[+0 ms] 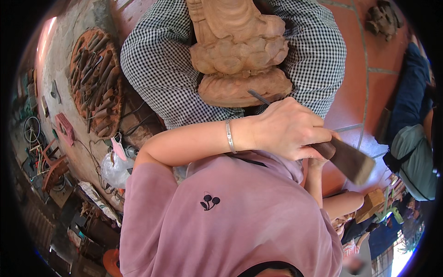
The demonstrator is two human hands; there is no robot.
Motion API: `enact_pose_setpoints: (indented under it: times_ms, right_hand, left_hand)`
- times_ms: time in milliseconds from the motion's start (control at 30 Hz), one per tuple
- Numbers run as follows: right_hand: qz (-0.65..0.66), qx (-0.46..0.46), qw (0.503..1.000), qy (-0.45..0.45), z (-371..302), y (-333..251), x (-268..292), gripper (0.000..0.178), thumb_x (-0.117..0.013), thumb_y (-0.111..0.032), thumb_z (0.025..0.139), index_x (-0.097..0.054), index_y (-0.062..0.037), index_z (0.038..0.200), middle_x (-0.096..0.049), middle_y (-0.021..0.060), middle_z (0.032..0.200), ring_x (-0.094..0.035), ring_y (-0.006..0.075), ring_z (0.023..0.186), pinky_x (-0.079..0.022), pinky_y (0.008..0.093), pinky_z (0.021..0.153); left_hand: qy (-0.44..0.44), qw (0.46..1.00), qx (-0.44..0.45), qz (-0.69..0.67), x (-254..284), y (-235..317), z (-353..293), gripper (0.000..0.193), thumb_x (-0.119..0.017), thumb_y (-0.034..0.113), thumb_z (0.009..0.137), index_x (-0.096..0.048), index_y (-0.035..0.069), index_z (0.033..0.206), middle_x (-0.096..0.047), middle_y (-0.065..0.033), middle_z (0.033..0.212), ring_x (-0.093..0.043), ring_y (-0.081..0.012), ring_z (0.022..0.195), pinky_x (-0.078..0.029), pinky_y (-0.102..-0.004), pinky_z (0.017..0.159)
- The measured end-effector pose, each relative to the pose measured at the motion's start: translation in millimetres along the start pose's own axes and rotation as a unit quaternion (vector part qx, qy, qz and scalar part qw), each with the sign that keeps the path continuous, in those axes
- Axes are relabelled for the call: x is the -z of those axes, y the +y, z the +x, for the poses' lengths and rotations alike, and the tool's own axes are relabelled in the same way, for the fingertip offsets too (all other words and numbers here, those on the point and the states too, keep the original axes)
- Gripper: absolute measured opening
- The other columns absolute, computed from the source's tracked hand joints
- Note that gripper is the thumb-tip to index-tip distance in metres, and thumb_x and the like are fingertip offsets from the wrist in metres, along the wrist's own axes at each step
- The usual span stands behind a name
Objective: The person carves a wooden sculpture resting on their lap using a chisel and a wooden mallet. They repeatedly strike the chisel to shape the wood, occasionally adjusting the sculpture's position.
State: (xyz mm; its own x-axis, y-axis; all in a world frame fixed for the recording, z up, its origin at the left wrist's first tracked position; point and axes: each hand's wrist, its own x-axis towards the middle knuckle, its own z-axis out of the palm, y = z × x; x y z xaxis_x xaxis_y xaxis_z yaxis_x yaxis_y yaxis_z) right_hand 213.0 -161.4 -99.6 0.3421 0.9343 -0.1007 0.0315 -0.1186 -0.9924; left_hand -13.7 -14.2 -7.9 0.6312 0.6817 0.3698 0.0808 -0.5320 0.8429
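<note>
Carving at the rounded base of a pale wooden statue (240,55), upper centre of frame, resting on checked cloth (161,69).

Left hand (286,129) fisted tight around a slim metal chisel (258,97), tip touching smooth lobed wood; right hand (318,161) mostly hidden beneath, apparently gripping a dark blocky mallet (350,159). Round tray of wooden-handled chisels (94,81) upper left.

Carving and chisel on the lap
Pale wooden carving (237,55) with rounded base lies across checked trousers; slim metal chisel (259,97) touches its lower edge, dark wooden mallet (350,159) nearby
</note>
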Motion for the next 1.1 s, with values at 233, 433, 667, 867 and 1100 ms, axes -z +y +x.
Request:
enact_pose_setpoints:
  times_ms: [233,433,667,867,1100]
  right_hand:
    - [-0.099,0.049,0.993,-0.027,3.2,-2.7,6.8,0.052,-0.081,-0.033,0.081,-0.050,-0.0063,0.113,-0.054,0.0050,0.100,-0.055,0.0148,0.088,-0.048,0.0308,0.081]
    - [-0.026,-0.057,0.998,-0.014,-1.4,-21.1,-4.5,0.059,-0.087,-0.030,0.073,-0.051,-0.0082,0.114,-0.053,0.0027,0.098,-0.055,0.0147,0.087,-0.048,0.0321,0.081]
    - [-0.134,-0.053,0.989,0.036,-1.1,-20.6,-7.3,0.028,-0.073,-0.012,0.087,-0.050,-0.0096,0.103,-0.052,0.0021,0.093,-0.052,0.0144,0.087,-0.045,0.0325,0.083]
    - [-0.155,0.018,0.987,0.027,0.3,-17.7,-5.7,0.042,-0.079,-0.029,0.085,-0.052,-0.0088,0.109,-0.059,0.0034,0.095,-0.058,0.0160,0.090,-0.052,0.0353,0.083]
    - [-0.246,0.054,0.968,0.017,1.4,-18.8,-7.8,0.018,-0.068,-0.005,0.089,-0.053,-0.0082,0.099,-0.055,0.0034,0.093,-0.054,0.0148,0.084,-0.046,0.0318,0.081]
  left_hand:
    - [0.017,1.000,-0.017,-0.009,0.6,0.3,-3.6,0.037,-0.079,0.044,0.076,-0.071,0.014,0.095,-0.055,0.0007,0.067,-0.059,-0.0192,0.057,-0.044,-0.0345,0.043]
    - [0.012,1.000,-0.025,-0.006,0.5,-0.7,-5.4,0.039,-0.078,0.046,0.076,-0.072,0.014,0.096,-0.054,0.0004,0.067,-0.058,-0.0194,0.056,-0.044,-0.0341,0.043]
    - [0.006,0.999,-0.043,-0.005,1.6,-3.5,-6.1,0.037,-0.078,0.045,0.076,-0.072,0.015,0.096,-0.052,0.0006,0.067,-0.057,-0.0184,0.055,-0.044,-0.0337,0.044]
    - [0.000,0.999,-0.050,-0.014,5.9,-1.4,-7.3,0.037,-0.078,0.045,0.076,-0.072,0.014,0.095,-0.052,0.0009,0.066,-0.056,-0.0179,0.055,-0.044,-0.0332,0.044]
    - [0.002,0.998,-0.067,-0.012,6.1,-1.4,-9.6,0.036,-0.079,0.045,0.073,-0.070,0.014,0.090,-0.051,0.0011,0.068,-0.056,-0.0172,0.056,-0.045,-0.0321,0.044]
